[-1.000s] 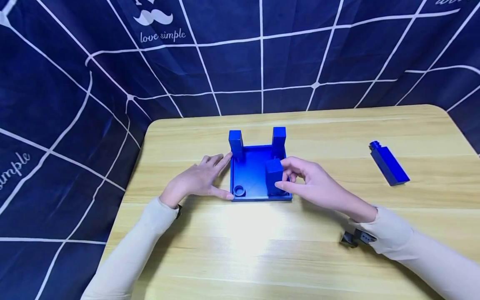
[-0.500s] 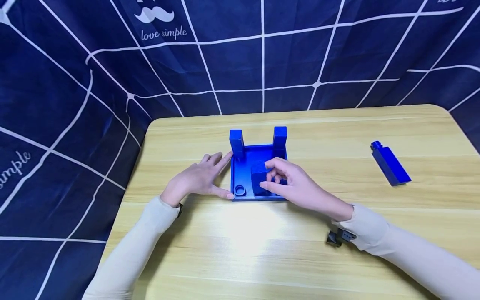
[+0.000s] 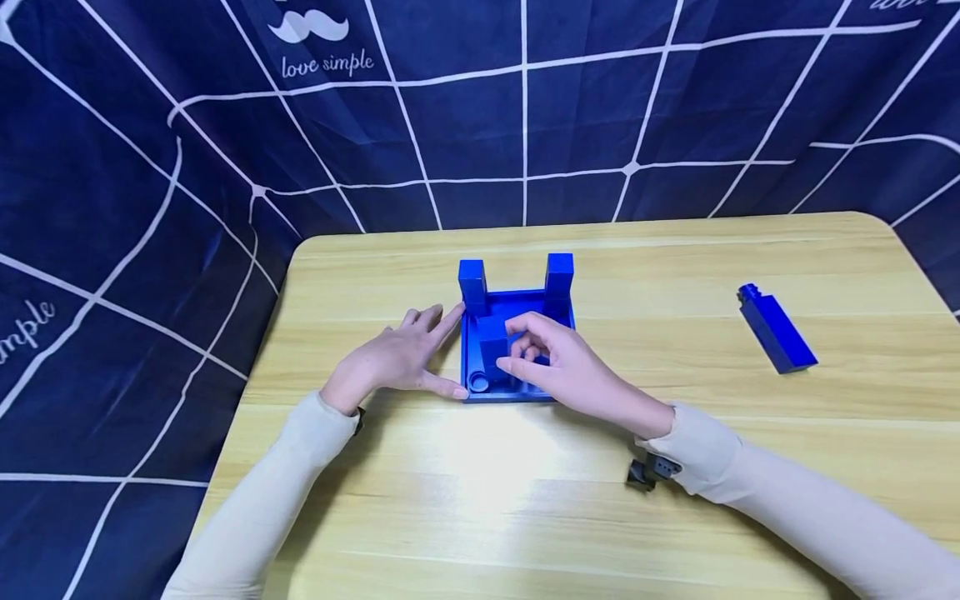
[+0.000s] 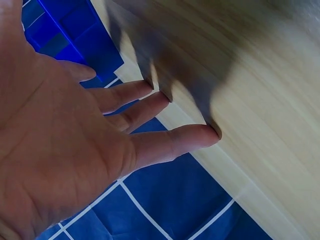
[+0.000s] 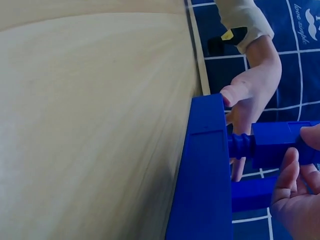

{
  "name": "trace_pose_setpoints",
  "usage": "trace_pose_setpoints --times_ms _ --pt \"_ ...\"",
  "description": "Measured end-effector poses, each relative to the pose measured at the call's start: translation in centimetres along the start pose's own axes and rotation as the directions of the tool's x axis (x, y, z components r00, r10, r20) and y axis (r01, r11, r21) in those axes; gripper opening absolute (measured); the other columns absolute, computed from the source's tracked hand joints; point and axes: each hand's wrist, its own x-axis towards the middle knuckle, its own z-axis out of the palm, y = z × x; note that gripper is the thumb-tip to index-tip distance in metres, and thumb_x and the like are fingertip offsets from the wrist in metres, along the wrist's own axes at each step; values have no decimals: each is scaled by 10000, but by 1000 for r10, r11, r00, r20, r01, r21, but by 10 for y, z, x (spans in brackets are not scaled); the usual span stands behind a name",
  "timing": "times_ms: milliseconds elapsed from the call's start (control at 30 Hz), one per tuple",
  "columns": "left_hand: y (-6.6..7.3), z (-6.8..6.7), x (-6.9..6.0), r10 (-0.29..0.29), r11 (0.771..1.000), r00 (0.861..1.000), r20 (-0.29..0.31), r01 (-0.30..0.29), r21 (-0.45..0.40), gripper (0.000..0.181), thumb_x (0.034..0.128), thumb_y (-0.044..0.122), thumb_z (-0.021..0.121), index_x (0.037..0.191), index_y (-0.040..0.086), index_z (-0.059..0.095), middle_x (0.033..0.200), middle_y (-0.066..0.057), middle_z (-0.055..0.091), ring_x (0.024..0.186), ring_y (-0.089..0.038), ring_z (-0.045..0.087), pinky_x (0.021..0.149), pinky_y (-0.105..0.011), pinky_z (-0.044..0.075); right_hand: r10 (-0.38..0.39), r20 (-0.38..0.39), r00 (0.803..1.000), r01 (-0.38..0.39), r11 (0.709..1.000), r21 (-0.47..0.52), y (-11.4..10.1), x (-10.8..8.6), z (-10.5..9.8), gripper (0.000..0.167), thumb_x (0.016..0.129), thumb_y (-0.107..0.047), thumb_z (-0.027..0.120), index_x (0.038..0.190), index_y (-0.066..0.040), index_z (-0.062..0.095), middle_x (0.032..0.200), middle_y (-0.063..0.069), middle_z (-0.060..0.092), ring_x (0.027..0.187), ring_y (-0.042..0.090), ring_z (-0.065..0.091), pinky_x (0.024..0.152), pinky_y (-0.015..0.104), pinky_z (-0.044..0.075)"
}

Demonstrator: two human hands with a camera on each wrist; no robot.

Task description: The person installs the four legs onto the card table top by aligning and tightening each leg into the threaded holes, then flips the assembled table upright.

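Note:
A blue square tray-like base (image 3: 510, 398) lies on the table, with a blue leg (image 3: 472, 285) standing at its far left corner and another leg (image 3: 559, 279) at its far right. My right hand (image 3: 566, 362) pinches a third blue leg (image 3: 492, 354) between thumb and fingers, near the round socket (image 3: 478, 382) at the near left corner. In the right wrist view the threaded end (image 5: 241, 146) points at the base; contact is hidden behind its rim. Fingers spread, my left hand (image 3: 397, 358) rests along the base's left edge. The near right corner is hidden.
To the right, a loose blue leg (image 3: 777, 329) with a threaded end lies on the wooden table (image 3: 420, 517). A dark blue cloth (image 3: 480, 125) with white lines hangs behind and at the left of the table.
My right hand has moved left with the pinched leg, from the base's near right corner to the near left socket. My left hand and the base have stayed put.

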Motion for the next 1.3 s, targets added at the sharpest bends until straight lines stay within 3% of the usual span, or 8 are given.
trace_pose_setpoints --times_ms 367,1100,1300 --pt "1 0 1 -9 1000 1000 14 9 -5 1351 852 835 735 1764 275 -90 1793 -232 108 1601 -493 195 1131 -796 333 -22 7 1000 22 1000 2 -6 3 4 416 1038 -218 785 1396 -64 639 1009 11 697 912 218 663 808 365 533" --pt "1 -2 2 -19 1000 1000 14 19 -15 1353 852 820 751 1766 270 -81 1792 -233 101 1606 -479 177 1128 -802 328 -118 78 990 120 992 -25 5 18 9 344 988 -152 841 1294 -105 693 1028 -19 701 932 151 675 842 330 555" --pt "2 -1 3 -15 1000 1000 16 15 -10 1356 849 832 742 1765 272 -86 1793 -231 97 1605 -481 181 1131 -803 324 -109 90 990 107 994 30 7 17 9 322 966 -133 866 1239 -110 698 1039 -1 714 943 172 686 841 317 559"
